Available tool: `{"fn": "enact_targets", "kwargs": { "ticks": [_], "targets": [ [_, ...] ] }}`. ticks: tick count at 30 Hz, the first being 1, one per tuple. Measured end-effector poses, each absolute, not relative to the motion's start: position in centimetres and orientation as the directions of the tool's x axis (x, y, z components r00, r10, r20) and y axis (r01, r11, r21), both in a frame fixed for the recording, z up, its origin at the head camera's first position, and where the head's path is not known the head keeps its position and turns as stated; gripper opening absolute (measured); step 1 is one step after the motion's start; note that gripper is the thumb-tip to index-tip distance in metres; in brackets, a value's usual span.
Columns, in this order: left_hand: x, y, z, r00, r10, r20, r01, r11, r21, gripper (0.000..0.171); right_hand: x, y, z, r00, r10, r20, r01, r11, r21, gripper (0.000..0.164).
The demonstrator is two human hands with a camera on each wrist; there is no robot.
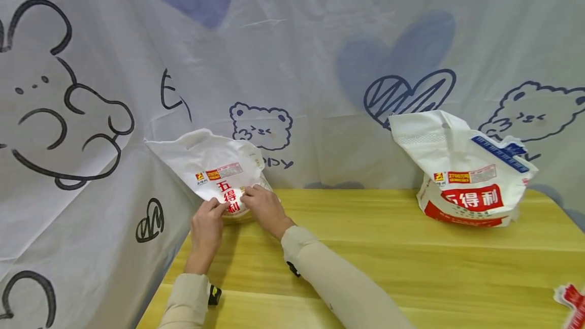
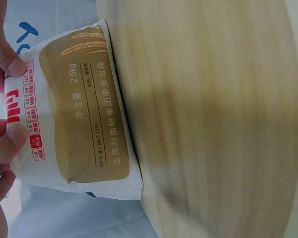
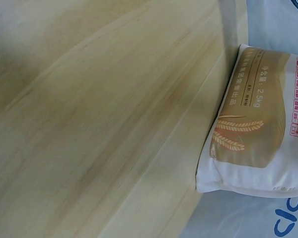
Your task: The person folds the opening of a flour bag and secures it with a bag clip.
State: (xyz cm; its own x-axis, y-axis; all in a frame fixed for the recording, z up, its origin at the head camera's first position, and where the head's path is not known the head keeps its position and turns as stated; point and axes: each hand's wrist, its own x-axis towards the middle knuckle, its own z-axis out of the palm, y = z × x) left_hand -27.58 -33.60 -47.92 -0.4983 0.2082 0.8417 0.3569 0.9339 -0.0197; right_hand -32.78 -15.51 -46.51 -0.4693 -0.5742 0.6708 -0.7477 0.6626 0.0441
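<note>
A white flour bag (image 1: 205,161) with red lettering stands on the left of the table, its loose top spread back towards the cloth. My left hand (image 1: 207,227) pinches the bag's front, thumb on the printed face. To its right, my right hand (image 1: 267,209) also pinches the front, a short gap from the left. In the left wrist view, both thumbs press near the red print of the flour bag (image 2: 89,114), above a gold 2.5kg panel. The right wrist view shows the flour bag's lower front (image 3: 253,109) on the table; most of the right hand is out of frame there.
A second white flour bag (image 1: 475,176), its top crumpled, stands at the table's right rear. A partly visible red and white item (image 1: 575,301) lies at the lower right. Behind the wooden table (image 1: 356,248) hangs a printed cloth (image 1: 315,90), also down its left side.
</note>
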Motion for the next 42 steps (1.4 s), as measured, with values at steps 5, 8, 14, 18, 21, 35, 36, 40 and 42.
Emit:
{"fn": "enact_targets", "kwargs": {
  "ticks": [5, 8, 14, 18, 21, 35, 36, 40, 42],
  "targets": [
    [-27.6, -33.1, -47.6, -0.504, 0.217, 0.836, 0.359, 0.933, -0.026, 0.014, -33.0, -15.2, -46.6, -0.449, -0.571, 0.687, -0.735, 0.673, 0.08, 0.013],
    [-27.9, -32.8, -47.4, -0.509, 0.216, 0.833, 0.355, 0.934, -0.025, 0.014, -33.3, -15.0, -46.3, -0.452, -0.58, 0.678, -0.724, 0.682, 0.1, 0.012],
    [-28.0, -32.6, -47.7, -0.529, 0.218, 0.82, 0.36, 0.933, -0.015, 0.016, -32.9, -14.5, -46.0, -0.476, -0.592, 0.65, -0.708, 0.696, 0.115, 0.012],
    [-27.9, -32.3, -48.0, -0.534, 0.216, 0.817, 0.362, 0.932, -0.01, 0.013, -32.6, -14.2, -46.3, -0.475, -0.588, 0.655, -0.705, 0.7, 0.118, 0.012],
    [-27.7, -32.1, -48.2, -0.523, 0.219, 0.824, 0.367, 0.93, -0.014, 0.009, -32.4, -13.9, -46.6, -0.468, -0.585, 0.662, -0.711, 0.694, 0.11, 0.011],
    [-26.4, -31.0, -47.8, -0.528, 0.223, 0.82, 0.385, 0.923, -0.003, 0.01, -31.4, -13.0, -46.9, -0.443, -0.566, 0.696, -0.742, 0.667, 0.07, 0.011],
    [-26.3, -30.9, -47.8, -0.524, 0.22, 0.823, 0.385, 0.923, -0.002, 0.01, -31.4, -12.9, -47.0, -0.439, -0.568, 0.696, -0.744, 0.664, 0.073, 0.01],
    [-26.1, -30.6, -47.6, -0.525, 0.21, 0.824, 0.384, 0.923, 0.009, 0.011, -31.3, -12.7, -46.8, -0.435, -0.561, 0.704, -0.744, 0.665, 0.07, 0.009],
    [-26.1, -30.4, -47.5, -0.536, 0.207, 0.818, 0.383, 0.924, 0.017, 0.01, -31.3, -12.6, -46.6, -0.439, -0.554, 0.708, -0.741, 0.668, 0.064, 0.009]
  ]
}}
